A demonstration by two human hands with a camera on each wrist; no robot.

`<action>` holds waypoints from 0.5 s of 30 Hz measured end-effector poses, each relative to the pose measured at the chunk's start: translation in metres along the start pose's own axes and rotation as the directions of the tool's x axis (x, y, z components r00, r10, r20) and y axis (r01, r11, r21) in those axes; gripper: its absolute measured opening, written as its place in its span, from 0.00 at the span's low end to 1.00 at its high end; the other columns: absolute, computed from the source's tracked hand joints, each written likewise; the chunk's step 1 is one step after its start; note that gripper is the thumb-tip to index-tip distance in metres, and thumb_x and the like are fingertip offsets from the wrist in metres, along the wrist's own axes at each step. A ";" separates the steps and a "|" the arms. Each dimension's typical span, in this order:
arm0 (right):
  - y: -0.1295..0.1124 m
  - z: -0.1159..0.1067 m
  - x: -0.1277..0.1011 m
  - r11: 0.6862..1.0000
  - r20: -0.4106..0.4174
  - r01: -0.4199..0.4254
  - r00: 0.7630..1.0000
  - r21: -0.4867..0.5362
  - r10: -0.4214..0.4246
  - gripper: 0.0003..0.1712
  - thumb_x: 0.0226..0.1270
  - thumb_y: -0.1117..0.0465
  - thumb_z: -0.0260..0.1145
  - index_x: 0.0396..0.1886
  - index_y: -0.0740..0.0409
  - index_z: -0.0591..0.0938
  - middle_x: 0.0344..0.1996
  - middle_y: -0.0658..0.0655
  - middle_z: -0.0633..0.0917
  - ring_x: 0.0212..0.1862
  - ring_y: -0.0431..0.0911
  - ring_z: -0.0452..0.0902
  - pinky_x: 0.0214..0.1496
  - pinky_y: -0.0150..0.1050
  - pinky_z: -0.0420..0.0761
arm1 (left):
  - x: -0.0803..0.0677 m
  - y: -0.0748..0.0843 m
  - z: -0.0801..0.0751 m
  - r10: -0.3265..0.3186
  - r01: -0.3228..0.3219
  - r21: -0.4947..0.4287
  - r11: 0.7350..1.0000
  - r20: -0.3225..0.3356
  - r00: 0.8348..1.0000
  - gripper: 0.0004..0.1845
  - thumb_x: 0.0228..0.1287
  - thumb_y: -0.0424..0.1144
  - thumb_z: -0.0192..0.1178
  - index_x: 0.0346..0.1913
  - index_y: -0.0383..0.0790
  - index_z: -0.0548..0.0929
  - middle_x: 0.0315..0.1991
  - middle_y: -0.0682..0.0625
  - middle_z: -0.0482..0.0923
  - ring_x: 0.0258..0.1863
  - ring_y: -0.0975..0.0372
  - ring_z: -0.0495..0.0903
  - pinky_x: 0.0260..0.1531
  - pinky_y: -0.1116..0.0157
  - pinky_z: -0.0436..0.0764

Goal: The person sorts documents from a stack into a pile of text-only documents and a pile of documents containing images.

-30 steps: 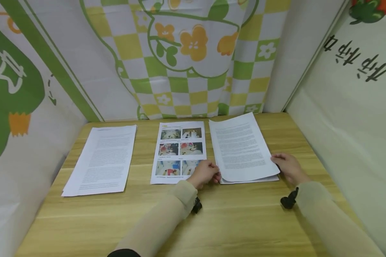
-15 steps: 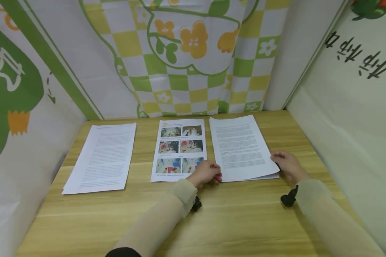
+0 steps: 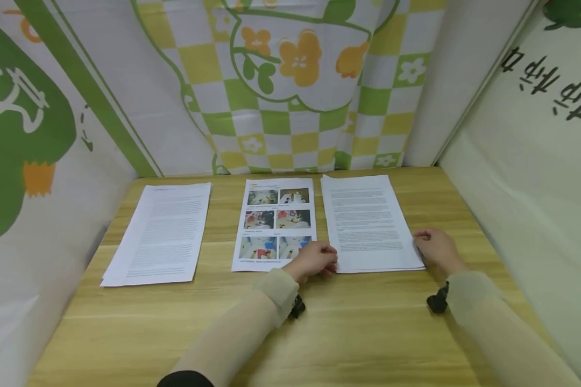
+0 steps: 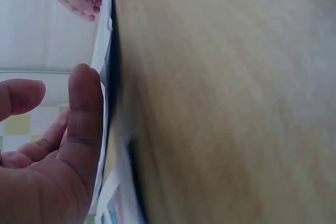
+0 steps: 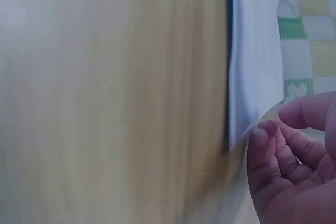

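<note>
head: your left hand [image 3: 313,261] and right hand [image 3: 434,248] flank the text stack [image 3: 368,223] on the table [image 3: 368,333]; long axis runs away from you.
left wrist: fingers [image 4: 84,103] relaxed, touching stack's near-left corner.
right wrist: fingertips [image 5: 262,135] touching right corner [image 5: 247,124], loosely curled, no grasp.

Photo sheet [image 3: 275,224] with six colour pictures lies flat just beside the left hand, its near right corner under the fingers. Text-page stack [image 3: 162,233] well apart to that hand's left, flat. Wooden table [image 3: 319,333] under all of it. Green-yellow checkered flower cloth [image 3: 290,91] hangs beyond the hands; white panel with black characters [image 3: 537,161] right of the right hand.
</note>
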State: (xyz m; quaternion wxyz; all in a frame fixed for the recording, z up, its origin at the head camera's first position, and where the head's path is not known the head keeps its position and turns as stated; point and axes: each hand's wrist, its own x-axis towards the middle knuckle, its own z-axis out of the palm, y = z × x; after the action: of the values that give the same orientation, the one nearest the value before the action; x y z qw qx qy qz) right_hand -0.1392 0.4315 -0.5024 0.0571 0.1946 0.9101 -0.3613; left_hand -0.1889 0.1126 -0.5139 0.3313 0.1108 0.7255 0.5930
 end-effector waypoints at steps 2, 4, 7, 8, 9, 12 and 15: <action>-0.006 0.001 0.000 1.000 -0.013 0.020 1.000 -0.023 -0.021 0.23 0.76 0.61 0.55 0.60 0.77 0.76 0.51 0.73 0.80 0.52 0.62 0.76 0.48 0.48 0.78 | -0.003 0.002 -0.004 0.015 -0.015 0.027 1.000 0.007 1.000 0.14 0.75 0.30 0.57 0.56 0.23 0.79 0.37 0.41 0.84 0.33 0.56 0.86 0.34 0.62 0.87; -0.014 0.003 0.000 0.998 -0.008 0.060 0.998 -0.035 -0.060 0.24 0.77 0.61 0.55 0.61 0.77 0.76 0.50 0.72 0.81 0.49 0.60 0.78 0.45 0.45 0.78 | -0.007 0.005 -0.011 0.025 -0.025 0.046 0.999 0.002 1.000 0.15 0.75 0.32 0.56 0.57 0.24 0.79 0.39 0.40 0.84 0.34 0.53 0.86 0.35 0.61 0.87; -0.032 0.008 0.000 0.993 0.031 0.115 0.993 0.001 -0.115 0.24 0.77 0.60 0.56 0.60 0.77 0.76 0.48 0.70 0.82 0.45 0.56 0.80 0.40 0.40 0.79 | -0.015 0.008 -0.026 0.039 -0.038 0.048 0.998 -0.020 0.999 0.17 0.77 0.33 0.55 0.60 0.26 0.78 0.44 0.39 0.84 0.38 0.51 0.86 0.38 0.60 0.87; -0.038 0.011 0.000 0.991 0.046 0.129 0.990 0.027 -0.130 0.23 0.78 0.60 0.56 0.60 0.76 0.76 0.48 0.69 0.82 0.44 0.54 0.80 0.39 0.39 0.80 | -0.018 0.008 -0.032 0.043 -0.042 0.038 0.998 -0.030 0.999 0.17 0.77 0.34 0.55 0.61 0.26 0.78 0.46 0.38 0.83 0.40 0.50 0.86 0.39 0.60 0.87; -0.044 0.014 0.000 0.989 0.062 0.135 0.988 0.061 -0.139 0.23 0.78 0.61 0.56 0.60 0.76 0.76 0.47 0.69 0.82 0.43 0.53 0.81 0.39 0.38 0.81 | -0.020 0.008 -0.039 0.047 -0.046 0.022 0.999 -0.038 0.998 0.17 0.77 0.34 0.55 0.61 0.26 0.77 0.48 0.38 0.83 0.42 0.51 0.86 0.40 0.60 0.87; -0.059 0.024 -0.001 0.978 0.102 0.134 0.983 0.158 -0.151 0.22 0.80 0.61 0.56 0.61 0.76 0.75 0.49 0.69 0.82 0.44 0.52 0.81 0.41 0.37 0.82 | -0.028 0.007 -0.059 0.050 -0.052 -0.018 0.999 -0.072 0.996 0.19 0.79 0.36 0.54 0.64 0.26 0.76 0.53 0.36 0.81 0.46 0.51 0.85 0.45 0.58 0.86; -0.072 0.033 -0.002 0.963 0.144 0.134 0.975 0.233 -0.170 0.22 0.80 0.63 0.56 0.63 0.78 0.74 0.53 0.73 0.81 0.48 0.55 0.81 0.46 0.40 0.84 | -0.035 0.003 -0.080 0.054 -0.060 -0.040 0.997 -0.128 0.990 0.19 0.80 0.36 0.53 0.65 0.27 0.75 0.54 0.35 0.81 0.47 0.52 0.84 0.48 0.57 0.85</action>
State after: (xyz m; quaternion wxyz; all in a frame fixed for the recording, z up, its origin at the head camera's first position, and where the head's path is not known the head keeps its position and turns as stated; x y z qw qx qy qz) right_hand -0.1675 0.3602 -0.4805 0.0809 0.0990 0.8686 -0.4787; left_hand -0.2124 0.0310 -0.4923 0.2700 0.0863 0.7283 0.6239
